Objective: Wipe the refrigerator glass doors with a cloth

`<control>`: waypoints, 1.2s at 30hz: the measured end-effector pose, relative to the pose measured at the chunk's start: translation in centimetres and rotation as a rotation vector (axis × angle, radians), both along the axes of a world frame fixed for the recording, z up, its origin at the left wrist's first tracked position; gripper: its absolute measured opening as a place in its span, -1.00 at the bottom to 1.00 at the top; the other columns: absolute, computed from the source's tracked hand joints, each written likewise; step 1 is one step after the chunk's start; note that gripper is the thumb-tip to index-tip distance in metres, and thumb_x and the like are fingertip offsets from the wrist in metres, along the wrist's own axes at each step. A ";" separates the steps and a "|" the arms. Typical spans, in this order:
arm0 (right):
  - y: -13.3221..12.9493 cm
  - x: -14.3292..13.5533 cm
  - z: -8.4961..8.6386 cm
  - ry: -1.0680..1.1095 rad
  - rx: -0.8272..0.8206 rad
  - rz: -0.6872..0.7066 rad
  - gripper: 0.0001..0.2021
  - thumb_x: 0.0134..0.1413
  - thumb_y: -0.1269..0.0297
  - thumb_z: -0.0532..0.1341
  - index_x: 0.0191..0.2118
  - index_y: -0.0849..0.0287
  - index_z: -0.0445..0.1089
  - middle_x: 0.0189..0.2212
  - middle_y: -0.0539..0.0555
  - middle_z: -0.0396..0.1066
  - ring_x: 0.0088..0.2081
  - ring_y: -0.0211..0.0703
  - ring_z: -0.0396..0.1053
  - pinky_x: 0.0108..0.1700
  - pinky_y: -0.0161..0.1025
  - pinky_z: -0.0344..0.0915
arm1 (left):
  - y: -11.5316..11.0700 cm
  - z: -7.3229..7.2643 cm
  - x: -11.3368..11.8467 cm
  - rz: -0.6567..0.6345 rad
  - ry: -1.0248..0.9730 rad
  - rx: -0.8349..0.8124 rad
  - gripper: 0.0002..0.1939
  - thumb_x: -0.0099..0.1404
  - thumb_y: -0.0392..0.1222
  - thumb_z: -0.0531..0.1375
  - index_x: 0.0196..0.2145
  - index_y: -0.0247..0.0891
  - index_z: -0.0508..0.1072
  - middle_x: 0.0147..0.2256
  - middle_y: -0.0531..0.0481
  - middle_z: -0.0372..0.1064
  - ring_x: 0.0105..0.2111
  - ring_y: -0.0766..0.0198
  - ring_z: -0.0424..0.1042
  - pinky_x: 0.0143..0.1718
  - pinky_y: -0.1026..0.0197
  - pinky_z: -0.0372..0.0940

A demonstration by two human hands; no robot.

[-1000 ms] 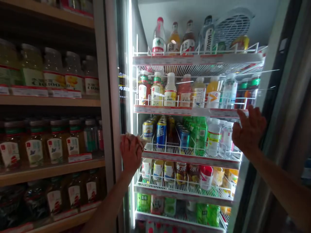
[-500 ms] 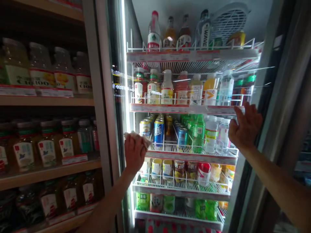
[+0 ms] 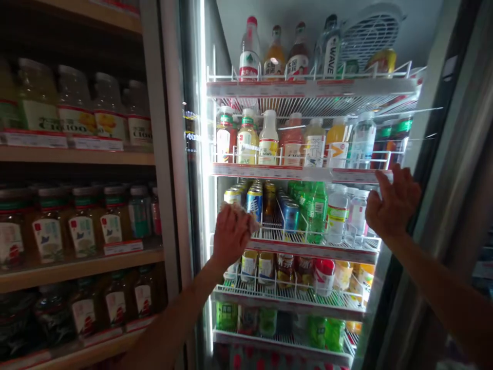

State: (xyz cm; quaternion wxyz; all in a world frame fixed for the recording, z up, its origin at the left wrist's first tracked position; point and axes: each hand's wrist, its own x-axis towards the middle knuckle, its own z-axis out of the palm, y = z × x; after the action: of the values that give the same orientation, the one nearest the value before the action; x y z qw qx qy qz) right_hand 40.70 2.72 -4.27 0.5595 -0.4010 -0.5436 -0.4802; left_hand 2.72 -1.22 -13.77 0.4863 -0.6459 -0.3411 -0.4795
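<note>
My left hand (image 3: 232,235) is closed around a crumpled whitish cloth (image 3: 252,218), which sticks out past the fingers. It is in front of the lit drinks cooler, at the level of the shelf of cans, and hides part of a blue can (image 3: 254,200). Reflections on the glass door (image 3: 192,134) show a pane between the hands and the drinks. To the right, my right hand (image 3: 393,203) is raised with fingers spread, near the cooler's right side. Nothing is in it. Whether its fingertips touch the glass I cannot tell.
Inside the cooler, wire shelves (image 3: 308,88) carry several bottles and cans, such as a green bottle (image 3: 317,210). On the left stands a dim wooden shelf (image 3: 77,155) with bottled juices (image 3: 112,221). A metal door frame (image 3: 442,169) runs along the right.
My left hand has moved right with the cloth, from the cooler's left edge to in front of the cans. My right hand keeps nearly the same pose. The view has shifted slightly.
</note>
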 end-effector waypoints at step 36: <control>-0.2 -0.2 0.0 -0.026 0.081 0.002 -0.54 0.10 0.25 0.01 0.14 0.18 0.24 0.20 0.23 0.14 0.24 0.13 0.06 0.15 0.21 0.03 | 1.7 14.5 4.6 -0.001 -0.227 0.063 -0.58 0.29 -0.17 0.00 0.09 -0.28 0.27 0.18 -0.22 0.11 0.25 -0.02 -0.04 0.20 -0.13 0.03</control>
State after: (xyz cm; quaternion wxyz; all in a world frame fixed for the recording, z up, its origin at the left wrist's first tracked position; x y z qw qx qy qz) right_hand 40.46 2.47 -4.23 0.5685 -0.3712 -0.5314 -0.5065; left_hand 7.27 0.46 0.72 0.4642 -0.5720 -0.3785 -0.5604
